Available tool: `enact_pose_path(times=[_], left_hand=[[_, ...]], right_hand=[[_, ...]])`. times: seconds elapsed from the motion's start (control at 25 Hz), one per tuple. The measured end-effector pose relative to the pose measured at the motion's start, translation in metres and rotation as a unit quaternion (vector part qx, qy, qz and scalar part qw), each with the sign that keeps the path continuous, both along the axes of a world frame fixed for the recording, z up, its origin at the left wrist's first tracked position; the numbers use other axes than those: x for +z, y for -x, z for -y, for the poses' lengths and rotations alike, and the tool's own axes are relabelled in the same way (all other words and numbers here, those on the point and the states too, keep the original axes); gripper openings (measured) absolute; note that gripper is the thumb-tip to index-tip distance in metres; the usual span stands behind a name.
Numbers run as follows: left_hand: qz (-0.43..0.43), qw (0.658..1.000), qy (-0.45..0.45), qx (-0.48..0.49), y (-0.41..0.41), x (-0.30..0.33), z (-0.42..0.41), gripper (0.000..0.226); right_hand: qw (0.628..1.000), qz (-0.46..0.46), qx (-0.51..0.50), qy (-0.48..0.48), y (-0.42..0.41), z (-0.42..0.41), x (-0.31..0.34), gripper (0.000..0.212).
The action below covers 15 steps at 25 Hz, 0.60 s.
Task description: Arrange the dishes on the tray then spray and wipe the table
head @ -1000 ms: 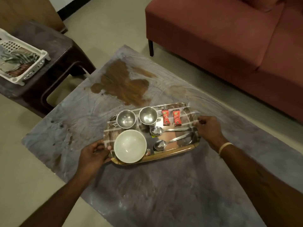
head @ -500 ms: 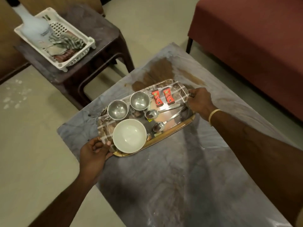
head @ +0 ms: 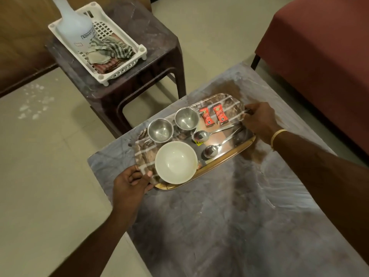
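Observation:
A shiny metal tray (head: 229, 156) sits over the grey table's (head: 229, 216) far left corner. On it stand a white bowl (head: 176, 162), two steel cups (head: 160, 130) (head: 186, 118), two spoons (head: 211, 149) and two red sachets (head: 213, 116). My left hand (head: 131, 182) grips the tray's near left end. Gripping the far right end is my right hand (head: 259, 121). A white spray bottle (head: 74, 31) and a checked cloth (head: 111, 49) lie in a white basket (head: 119, 73).
The basket rests on a dark stool (head: 143, 56) just beyond the table's left corner. A maroon sofa (head: 319, 56) runs along the right. A brown stain (head: 257, 152) shows on the table beside the tray. Pale floor lies to the left.
Both hands have carried the tray leftward across the table toward its corner near the stool. My view has swung left, bringing the stool, basket and bottle closer.

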<state>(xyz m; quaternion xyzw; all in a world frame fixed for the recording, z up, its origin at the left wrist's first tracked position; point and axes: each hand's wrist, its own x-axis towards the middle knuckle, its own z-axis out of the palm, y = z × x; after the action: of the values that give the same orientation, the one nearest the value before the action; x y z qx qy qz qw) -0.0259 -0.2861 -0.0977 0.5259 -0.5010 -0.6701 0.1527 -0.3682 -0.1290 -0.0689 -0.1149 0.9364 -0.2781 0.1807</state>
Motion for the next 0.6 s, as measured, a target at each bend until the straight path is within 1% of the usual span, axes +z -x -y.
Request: enact_pose_path(times=[0.12, 0.24, 0.44, 0.52, 0.6], left_hand=[[0.0, 1.0, -0.001, 0.008, 0.001, -0.001, -0.007, 0.021], [0.004, 1.0, 0.0, 0.018, 0.001, -0.002, -0.008, 0.023], [0.024, 1.0, 0.005, 0.015, 0.0, -0.002, -0.011, 0.022], [0.049, 0.998, 0.028, 0.016, -0.001, 0.001, -0.009, 0.027], [0.067, 0.997, 0.025, 0.026, -0.004, 0.004, -0.008, 0.034]], right_hand=[[1.0, -0.022, 0.007, -0.01, 0.003, 0.003, 0.0, 0.028], [0.999, -0.037, 0.021, -0.01, 0.002, 0.009, 0.001, 0.027], [0.997, -0.049, 0.055, -0.009, 0.0, 0.012, 0.004, 0.02], [0.996, -0.057, 0.064, 0.002, -0.012, 0.008, 0.006, 0.015], [0.995, -0.065, 0.078, 0.011, -0.025, 0.0, 0.01, 0.008]])
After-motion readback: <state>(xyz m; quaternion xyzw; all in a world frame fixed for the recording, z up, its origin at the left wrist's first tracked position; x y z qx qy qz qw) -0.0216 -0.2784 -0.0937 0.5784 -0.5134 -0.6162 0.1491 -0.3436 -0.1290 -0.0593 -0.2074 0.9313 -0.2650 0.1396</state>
